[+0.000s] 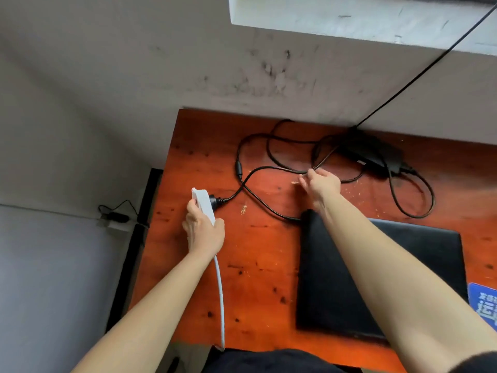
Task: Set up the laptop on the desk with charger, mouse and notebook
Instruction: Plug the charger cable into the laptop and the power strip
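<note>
Closed black laptop [376, 278] lies flat on orange counter [255, 251], nearest the person. Left hand [204, 230] clamped on white power strip [203, 204], black plug [216, 201] seated in it. Right hand [321, 184] pinches charger cable [271, 168]; charger brick [376, 154] beyond, near wall.
</note>
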The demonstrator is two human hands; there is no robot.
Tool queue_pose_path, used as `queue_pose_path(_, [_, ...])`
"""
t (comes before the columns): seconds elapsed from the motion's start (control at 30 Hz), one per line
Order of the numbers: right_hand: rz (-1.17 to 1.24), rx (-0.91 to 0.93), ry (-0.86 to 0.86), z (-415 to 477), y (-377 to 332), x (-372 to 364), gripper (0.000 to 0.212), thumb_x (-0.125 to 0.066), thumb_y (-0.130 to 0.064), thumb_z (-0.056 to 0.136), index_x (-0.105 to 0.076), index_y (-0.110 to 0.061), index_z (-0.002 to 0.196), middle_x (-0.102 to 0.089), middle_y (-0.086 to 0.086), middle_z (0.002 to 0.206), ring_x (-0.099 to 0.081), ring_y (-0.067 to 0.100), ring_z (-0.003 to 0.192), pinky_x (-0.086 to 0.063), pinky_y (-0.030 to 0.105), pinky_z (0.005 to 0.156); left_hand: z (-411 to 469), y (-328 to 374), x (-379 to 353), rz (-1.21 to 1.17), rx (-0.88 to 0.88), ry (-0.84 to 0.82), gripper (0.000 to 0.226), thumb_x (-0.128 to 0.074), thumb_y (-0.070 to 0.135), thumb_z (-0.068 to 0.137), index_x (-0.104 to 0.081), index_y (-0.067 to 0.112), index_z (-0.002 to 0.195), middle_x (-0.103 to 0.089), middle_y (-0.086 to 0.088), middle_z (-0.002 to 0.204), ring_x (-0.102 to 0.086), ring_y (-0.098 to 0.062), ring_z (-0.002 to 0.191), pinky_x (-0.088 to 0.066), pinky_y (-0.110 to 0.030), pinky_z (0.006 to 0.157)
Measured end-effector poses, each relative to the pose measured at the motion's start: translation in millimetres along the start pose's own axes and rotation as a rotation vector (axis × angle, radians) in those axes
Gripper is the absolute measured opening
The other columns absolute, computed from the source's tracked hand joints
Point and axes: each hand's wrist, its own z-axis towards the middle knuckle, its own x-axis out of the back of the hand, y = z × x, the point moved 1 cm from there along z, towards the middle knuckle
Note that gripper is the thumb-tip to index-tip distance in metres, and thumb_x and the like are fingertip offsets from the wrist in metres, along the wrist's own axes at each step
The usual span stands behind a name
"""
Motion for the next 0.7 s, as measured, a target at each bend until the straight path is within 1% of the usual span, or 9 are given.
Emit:
queue_pose_path(0.07, [-0.293,-0.02,-0.01,4.8,8.7,8.9,0.031,-0.062,-0.007,0.097,-0.06,-0.002,0.128,-0.067,0.016,0.094,-0.068,0.027,0.083,-0.058,0.03,0.073,4.3,-5.0,0.4,0.058,0.002,0.078,0.072,-0.061,0.017,0.09,-0.017,0.015,0.148,-0.036,-0.018,0.146,-0.037,-0.037,0.126,-0.041,-0.047,0.1])
queue_pose_path(0.1, [-0.515,0.007,-0.008,6.7,10.2,17.7,0.028,-0.064,-0.014,0.097,-0.065,-0.005,0.123,-0.069,0.014,0.091,-0.068,0.027,0.082,-0.058,0.032,0.075,6.5,-7.2,1.8,0.094,0.0,0.107,0.071,-0.061,0.018,0.089,-0.021,0.014,0.148,-0.034,-0.019,0.147,-0.037,-0.038,0.125,-0.04,-0.047,0.1])
queue_pose_path(0.17, [-1.028,0.135,0.007,8.7,9.4,37.7,0.029,-0.066,-0.029,0.095,-0.071,-0.013,0.118,-0.074,0.011,0.101,-0.069,0.029,0.097,-0.055,0.037,0.09,12.4,-13.5,6.1,0.134,-0.018,0.109,0.068,-0.062,0.019,0.09,-0.024,0.016,0.147,-0.032,-0.018,0.146,-0.038,-0.038,0.123,-0.04,-0.047,0.1])
queue_pose_path(0.23, [-1.294,0.229,0.005,6.1,6.6,54.9,0.033,-0.063,-0.036,0.096,-0.071,-0.014,0.118,-0.073,0.01,0.116,-0.065,0.032,0.113,-0.05,0.035,0.095,17.7,-18.0,9.6,0.121,-0.039,0.058,0.068,-0.062,0.022,0.092,-0.023,0.019,0.147,-0.032,-0.019,0.145,-0.038,-0.038,0.125,-0.041,-0.048,0.099])
queue_pose_path(0.33, [-1.38,0.249,-0.063,-4.5,4.7,65.4,0.042,-0.059,-0.043,0.097,-0.067,-0.007,0.117,-0.07,0.016,0.12,-0.061,0.035,0.113,-0.044,0.035,0.087,15.1,-22.0,17.4,0.091,-0.028,0.006,0.071,-0.061,0.037,0.094,-0.019,0.025,0.149,-0.032,-0.018,0.147,-0.038,-0.038,0.129,-0.042,-0.047,0.098])
queue_pose_path(0.4, [-1.375,0.298,-0.087,-13.1,1.4,65.7,0.052,-0.057,-0.045,0.098,-0.058,-0.005,0.13,-0.062,0.019,0.131,-0.056,0.037,0.123,-0.044,0.039,0.097,8.8,-18.4,23.8,0.098,-0.013,0.009,0.074,-0.056,0.047,0.094,-0.015,0.026,0.152,-0.031,-0.017,0.149,-0.036,-0.037,0.132,-0.042,-0.048,0.099])
queue_pose_path(0.5, [-1.335,0.487,-0.152,-31.6,-16.1,66.2,0.059,-0.057,-0.043,0.098,-0.047,-0.008,0.145,-0.05,0.023,0.143,-0.045,0.039,0.135,-0.038,0.043,0.109,-14.3,-1.8,39.4,0.129,-0.071,0.105,0.075,-0.05,0.049,0.096,-0.015,0.019,0.155,-0.026,-0.015,0.156,-0.031,-0.037,0.138,-0.037,-0.049,0.106])
queue_pose_path(0.6, [-1.286,0.782,-0.218,-55.3,-39.8,67.5,0.058,-0.056,-0.04,0.099,-0.045,-0.01,0.148,-0.045,0.021,0.146,-0.042,0.037,0.136,-0.035,0.044,0.112,-45.2,23.2,58.1,0.161,-0.203,0.238,0.068,-0.045,0.049,0.098,-0.021,0.02,0.155,-0.027,-0.011,0.158,-0.028,-0.034,0.142,-0.033,-0.05,0.111])
queue_pose_path(0.7, [-1.221,1.239,-0.252,-88.0,-63.8,73.1,0.056,-0.062,-0.034,0.097,-0.05,-0.008,0.145,-0.046,0.023,0.147,-0.044,0.039,0.135,-0.04,0.048,0.108,-90.7,49.0,79.5,0.237,-0.313,0.44,0.062,-0.041,0.051,0.099,-0.029,0.022,0.152,-0.032,-0.009,0.157,-0.031,-0.032,0.141,-0.035,-0.054,0.109])
